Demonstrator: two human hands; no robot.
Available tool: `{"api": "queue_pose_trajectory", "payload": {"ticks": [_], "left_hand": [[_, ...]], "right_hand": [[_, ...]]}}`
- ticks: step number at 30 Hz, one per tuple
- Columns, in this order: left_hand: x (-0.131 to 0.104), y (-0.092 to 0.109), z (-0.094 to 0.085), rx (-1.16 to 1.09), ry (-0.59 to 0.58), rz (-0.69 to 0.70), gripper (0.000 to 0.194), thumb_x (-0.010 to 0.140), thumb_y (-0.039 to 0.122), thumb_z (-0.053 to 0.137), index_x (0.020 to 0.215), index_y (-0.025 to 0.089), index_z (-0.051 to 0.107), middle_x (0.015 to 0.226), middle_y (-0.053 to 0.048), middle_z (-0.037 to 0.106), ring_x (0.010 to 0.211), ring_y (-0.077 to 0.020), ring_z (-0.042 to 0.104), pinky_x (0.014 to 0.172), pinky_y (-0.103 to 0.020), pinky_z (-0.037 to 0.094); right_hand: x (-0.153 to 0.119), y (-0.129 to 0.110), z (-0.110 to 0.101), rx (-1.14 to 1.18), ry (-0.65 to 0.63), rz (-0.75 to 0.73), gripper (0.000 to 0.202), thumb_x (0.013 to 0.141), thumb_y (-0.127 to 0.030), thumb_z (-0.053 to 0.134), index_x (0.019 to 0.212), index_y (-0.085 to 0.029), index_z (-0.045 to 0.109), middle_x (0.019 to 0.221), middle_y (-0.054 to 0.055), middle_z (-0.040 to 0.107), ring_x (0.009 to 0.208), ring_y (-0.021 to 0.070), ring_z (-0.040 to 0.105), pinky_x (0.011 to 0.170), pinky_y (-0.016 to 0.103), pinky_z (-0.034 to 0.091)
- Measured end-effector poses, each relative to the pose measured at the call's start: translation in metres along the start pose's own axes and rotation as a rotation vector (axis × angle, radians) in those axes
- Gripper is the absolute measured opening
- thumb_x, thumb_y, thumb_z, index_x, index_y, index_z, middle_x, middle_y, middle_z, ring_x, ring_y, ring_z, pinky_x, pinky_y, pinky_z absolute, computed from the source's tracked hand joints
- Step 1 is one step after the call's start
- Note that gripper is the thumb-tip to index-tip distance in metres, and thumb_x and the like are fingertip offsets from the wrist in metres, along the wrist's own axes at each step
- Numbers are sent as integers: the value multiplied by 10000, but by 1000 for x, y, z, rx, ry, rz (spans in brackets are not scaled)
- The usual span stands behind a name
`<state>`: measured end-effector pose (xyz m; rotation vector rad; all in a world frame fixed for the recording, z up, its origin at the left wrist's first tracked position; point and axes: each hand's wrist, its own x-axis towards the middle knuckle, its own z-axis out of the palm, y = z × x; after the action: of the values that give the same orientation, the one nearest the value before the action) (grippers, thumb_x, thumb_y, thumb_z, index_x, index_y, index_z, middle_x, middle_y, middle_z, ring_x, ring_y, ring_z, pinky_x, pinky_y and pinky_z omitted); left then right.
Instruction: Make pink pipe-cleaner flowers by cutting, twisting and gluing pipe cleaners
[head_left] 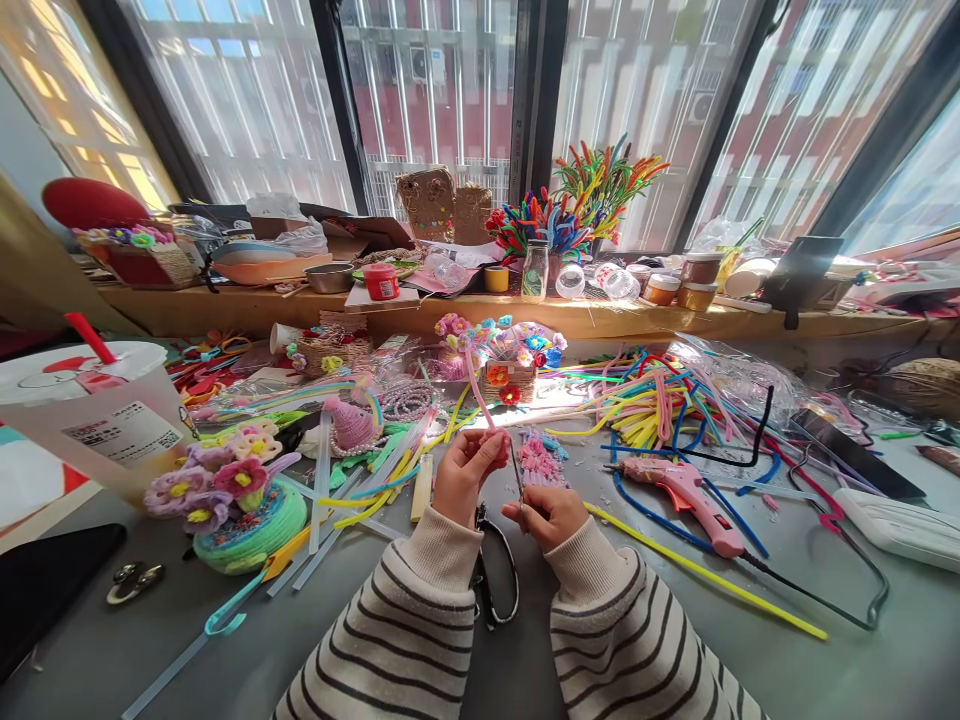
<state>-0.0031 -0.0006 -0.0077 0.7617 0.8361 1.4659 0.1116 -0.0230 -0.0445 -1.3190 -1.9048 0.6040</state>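
Observation:
My left hand pinches a pink pipe cleaner that rises from the fingers and leans to the left. Close beside it, my right hand is closed on a thin metal tool. The tool's narrow end points up toward the left fingertips; its handle is mostly covered by my fingers, so I cannot tell its kind. Below and between the wrists lies a black looped object. Just behind the right hand is a pile of short pink and blue pipe cleaner pieces.
To the right, a pink glue gun lies near a long yellow pipe cleaner. Fuzzy flowers and a lidded drink cup stand at left. Behind are heaped pipe cleaners, a flower basket and a crowded windowsill.

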Motion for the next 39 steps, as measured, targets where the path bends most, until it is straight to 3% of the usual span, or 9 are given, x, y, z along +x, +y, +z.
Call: {"api": "queue_pose_trajectory", "payload": {"ticks": [6, 14, 22, 31, 39], "left_hand": [[0, 4, 0, -23, 6, -3, 172, 537, 173, 644, 686, 141, 565, 634, 15, 613, 608, -72, 561, 606, -184, 425], [1, 2, -2, 109, -6, 15, 209, 523, 179, 655, 710, 153, 565, 665, 14, 615, 628, -79, 562, 571, -177, 408], [2, 1, -3, 146, -9, 49, 188, 518, 190, 657, 654, 153, 532, 671, 7, 612, 625, -88, 558, 556, -186, 407], [1, 1, -3, 115, 13, 33, 172, 527, 189, 648, 652, 148, 535, 669, -3, 616, 634, -98, 567, 554, -188, 407], [-1, 3, -1, 95, 19, -6, 171, 520, 197, 652, 631, 145, 534, 653, 5, 617, 611, -80, 559, 554, -176, 400]], "right_hand": [[-1, -4, -7, -42, -40, 32, 398, 671, -467, 432, 417, -164, 384, 389, -51, 352, 389, 58, 302, 395, 182, 218], [-2, -8, -7, -85, -75, 37, 382, 651, -499, 449, 486, -156, 423, 431, -50, 364, 419, 63, 322, 407, 182, 196], [0, -4, -5, -75, 27, 41, 383, 651, -410, 493, 408, -162, 332, 395, -64, 307, 393, 53, 263, 390, 184, 182], [-3, -9, -7, -135, -28, 47, 417, 654, -530, 427, 460, -160, 420, 408, -56, 335, 399, 60, 290, 393, 186, 192], [-2, -8, -6, -151, -49, 55, 390, 654, -484, 457, 445, -159, 409, 411, -52, 356, 406, 61, 301, 405, 187, 189]]}}
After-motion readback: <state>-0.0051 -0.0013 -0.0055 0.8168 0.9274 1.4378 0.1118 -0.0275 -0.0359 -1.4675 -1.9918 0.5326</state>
